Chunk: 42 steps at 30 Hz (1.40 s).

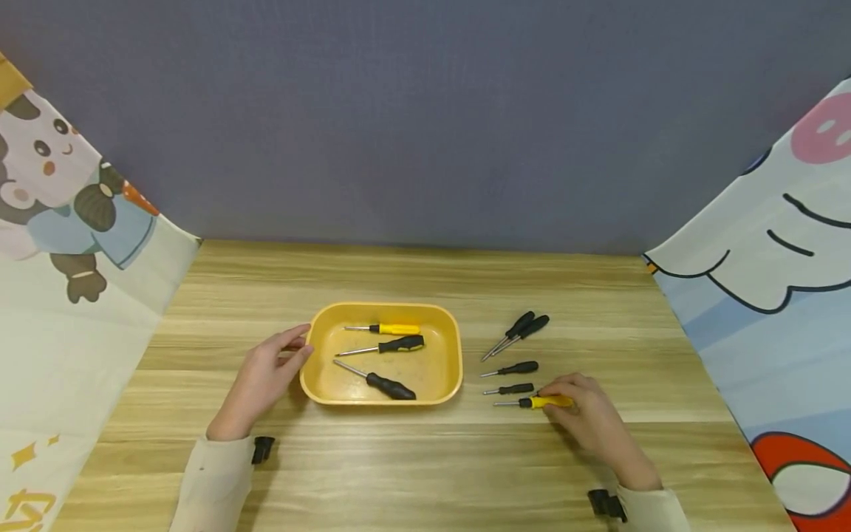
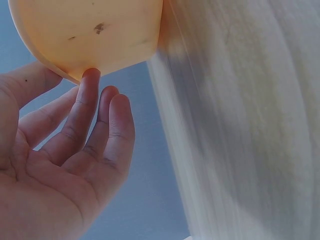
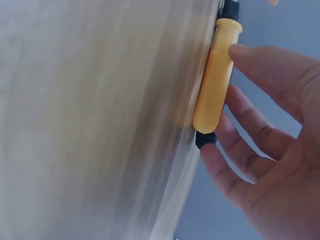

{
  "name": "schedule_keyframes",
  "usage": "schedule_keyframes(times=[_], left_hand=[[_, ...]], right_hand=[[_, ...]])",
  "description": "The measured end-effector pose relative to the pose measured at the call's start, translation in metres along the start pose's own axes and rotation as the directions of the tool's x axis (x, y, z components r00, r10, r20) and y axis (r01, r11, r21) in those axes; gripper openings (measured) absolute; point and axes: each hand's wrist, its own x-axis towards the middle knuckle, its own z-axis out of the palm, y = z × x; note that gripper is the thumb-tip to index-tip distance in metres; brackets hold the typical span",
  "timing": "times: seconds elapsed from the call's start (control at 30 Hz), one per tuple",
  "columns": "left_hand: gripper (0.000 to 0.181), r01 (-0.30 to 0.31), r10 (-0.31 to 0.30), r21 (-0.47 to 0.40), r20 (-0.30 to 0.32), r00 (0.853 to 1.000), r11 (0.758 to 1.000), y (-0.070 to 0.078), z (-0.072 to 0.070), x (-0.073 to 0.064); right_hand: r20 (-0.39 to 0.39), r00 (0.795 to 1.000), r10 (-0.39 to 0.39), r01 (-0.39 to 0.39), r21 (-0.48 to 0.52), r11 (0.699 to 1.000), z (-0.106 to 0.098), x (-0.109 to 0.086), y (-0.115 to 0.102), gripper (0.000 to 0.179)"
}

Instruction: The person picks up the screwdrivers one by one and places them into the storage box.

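My left hand [image 1: 269, 369] is at the left end of a yellow plastic tray [image 1: 382, 404], thumb over the rim and a fingertip against the outer wall in the left wrist view. Inside the tray lie a yellow-handled screwdriver [image 1: 397, 329], a black-and-yellow one [image 1: 402, 343] and a larger black one [image 1: 391, 386]. To the right of the tray, my right hand [image 1: 592, 417] pinches the handle of another yellow screwdriver [image 3: 215, 80] low over the table, its shaft pointing left. The thumb and fingers lie on opposite sides of the handle.
Two black screwdrivers [image 1: 525, 325] lie crossed right of the tray. Below them are a small black screwdriver [image 1: 521, 368] and a shorter one [image 1: 517, 389], close to the right hand. A grey wall [image 1: 425, 148] borders the wooden table [image 1: 425, 473] at the back; printed cloths flank it.
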Motion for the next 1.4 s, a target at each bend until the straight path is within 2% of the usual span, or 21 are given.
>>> schedule_keyframes(times=[0.4,0.9,1.17,1.4], left_hand=[[0.045,0.008,-0.008,-0.001,0.008,1.0,1.0,0.003,-0.001,0.0],[0.045,-0.005,0.005,0.009,0.0,1.0,1.0,0.002,0.0,0.0],[0.044,-0.015,0.015,0.015,0.0,1.0,1.0,0.001,0.0,0.0],[0.044,-0.01,0.01,0.009,0.006,1.0,1.0,0.001,0.0,0.0]], right_hand=[[0.013,0.999,-0.034,0.034,-0.03,0.999,-0.001,0.002,-0.001,0.038],[0.051,0.998,-0.024,0.026,-0.053,0.998,-0.003,0.005,-0.004,0.034],[-0.018,0.985,-0.171,0.169,-0.078,0.982,-0.011,0.022,-0.009,0.039],[0.002,0.983,-0.183,0.183,-0.072,0.981,-0.023,0.048,-0.031,0.034]])
